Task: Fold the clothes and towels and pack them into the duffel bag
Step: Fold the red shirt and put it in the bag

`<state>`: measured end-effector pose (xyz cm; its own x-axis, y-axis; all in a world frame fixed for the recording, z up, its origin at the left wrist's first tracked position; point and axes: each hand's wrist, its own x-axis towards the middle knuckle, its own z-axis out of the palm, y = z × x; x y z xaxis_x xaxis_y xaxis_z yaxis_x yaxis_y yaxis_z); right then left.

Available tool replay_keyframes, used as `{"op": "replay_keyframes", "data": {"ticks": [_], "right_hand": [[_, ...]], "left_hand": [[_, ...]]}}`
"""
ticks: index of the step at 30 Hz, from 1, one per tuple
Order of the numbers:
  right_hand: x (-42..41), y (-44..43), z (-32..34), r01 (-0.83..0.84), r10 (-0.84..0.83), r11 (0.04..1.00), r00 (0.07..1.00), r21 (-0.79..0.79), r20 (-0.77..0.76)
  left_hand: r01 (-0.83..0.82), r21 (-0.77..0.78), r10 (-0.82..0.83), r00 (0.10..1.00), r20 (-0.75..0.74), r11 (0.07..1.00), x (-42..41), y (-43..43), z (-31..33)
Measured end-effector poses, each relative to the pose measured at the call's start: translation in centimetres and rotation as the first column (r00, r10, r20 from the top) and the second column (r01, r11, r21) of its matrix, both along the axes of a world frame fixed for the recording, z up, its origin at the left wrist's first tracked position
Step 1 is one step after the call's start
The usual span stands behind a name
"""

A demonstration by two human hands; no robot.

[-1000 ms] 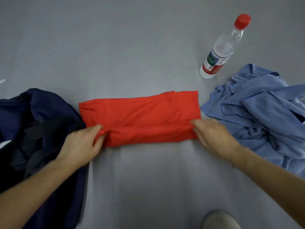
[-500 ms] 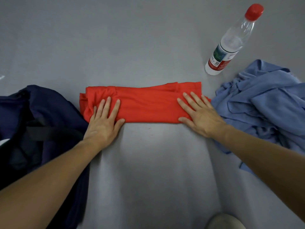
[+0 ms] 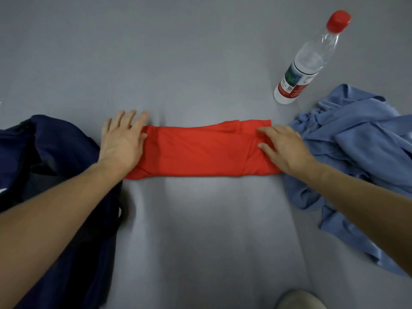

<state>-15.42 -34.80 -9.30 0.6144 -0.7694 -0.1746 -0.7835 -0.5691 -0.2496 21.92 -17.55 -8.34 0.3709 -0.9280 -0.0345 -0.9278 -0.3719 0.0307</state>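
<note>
A red garment [image 3: 200, 150] lies folded into a long narrow band across the middle of the grey surface. My left hand [image 3: 121, 139] rests flat on its left end, fingers spread and reaching past the far edge. My right hand [image 3: 283, 144] lies on its right end with fingers slightly curled on the cloth, holding nothing. A dark navy duffel bag [image 3: 51, 175] sits slumped at the left, partly under my left forearm. A crumpled blue garment [image 3: 356, 157] is heaped at the right, touching the red band's right end.
A clear plastic water bottle [image 3: 310, 61] with a red cap stands behind the blue heap at the back right. A pale rounded object [image 3: 298, 299] shows at the bottom edge. Grey surface [image 3: 200, 52] stretches beyond and in front of the red band.
The red garment was folded over once more into a narrower band. Both hands then slid outward along it, from pressing near its middle to its two ends.
</note>
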Motion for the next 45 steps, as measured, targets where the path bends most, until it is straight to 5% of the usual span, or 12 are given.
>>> {"op": "replay_keyframes", "data": {"ticks": [3,8,14,18,20,23,28,31,35,38,43,45], "right_hand": [[0.8,-0.9,0.0,0.064,-0.065,0.996,0.998,0.067,0.016],[1.5,-1.7,0.0,0.123,-0.157,0.962,0.980,0.245,0.124],[4.2,-4.2,2.4,0.042,-0.048,0.999,0.965,0.028,0.257],[5.9,-3.3,0.6,-0.083,0.092,0.993,0.989,-0.084,0.112],[6.0,-1.7,-0.1,-0.221,0.220,0.975,0.974,0.000,-0.057],[4.8,-0.6,-0.4,-0.242,0.260,0.965,0.932,0.098,-0.252],[3.0,1.7,0.5,-0.193,0.183,0.981,0.931,-0.002,-0.316],[0.3,6.6,0.7,-0.204,0.171,0.974,0.947,-0.099,-0.270],[-1.3,16.9,0.2,-0.273,0.266,0.961,0.954,-0.035,-0.140],[0.1,22.3,-0.4,-0.305,0.307,0.951,0.950,0.042,-0.056],[0.3,21.5,0.0,-0.439,0.438,0.898,0.889,-0.022,0.134],[-0.8,20.4,-0.4,-0.568,0.568,0.823,0.818,-0.029,0.086]], "left_hand": [[0.004,0.062,-0.002,1.000,-0.022,0.998,2.2,-1.3,-0.1],[-0.008,-0.055,0.002,0.994,-0.111,0.998,1.9,-0.5,1.6],[-0.167,0.004,0.164,0.966,-0.199,0.986,3.2,2.4,1.8],[0.009,-0.017,-0.009,1.000,0.010,1.000,1.5,2.7,1.1],[0.096,-0.009,-0.096,0.995,0.028,0.995,-1.1,2.9,0.0],[-0.062,0.056,0.066,0.995,-0.077,0.996,-4.7,4.4,-2.7],[-0.172,0.083,0.180,0.978,-0.107,0.982,-6.4,5.1,-4.0],[-0.019,0.072,0.020,1.000,-0.009,0.997,-4.2,2.8,-3.7],[0.075,0.061,-0.079,0.995,0.062,0.995,-2.5,-1.7,-2.7],[-0.057,-0.060,0.051,0.995,-0.087,0.997,-6.6,-1.9,-2.2],[0.088,-0.135,-0.125,0.946,-0.298,0.987,-16.3,9.2,-2.9],[0.102,-0.105,-0.132,0.933,-0.334,0.989,-18.2,13.8,-3.8]]}}
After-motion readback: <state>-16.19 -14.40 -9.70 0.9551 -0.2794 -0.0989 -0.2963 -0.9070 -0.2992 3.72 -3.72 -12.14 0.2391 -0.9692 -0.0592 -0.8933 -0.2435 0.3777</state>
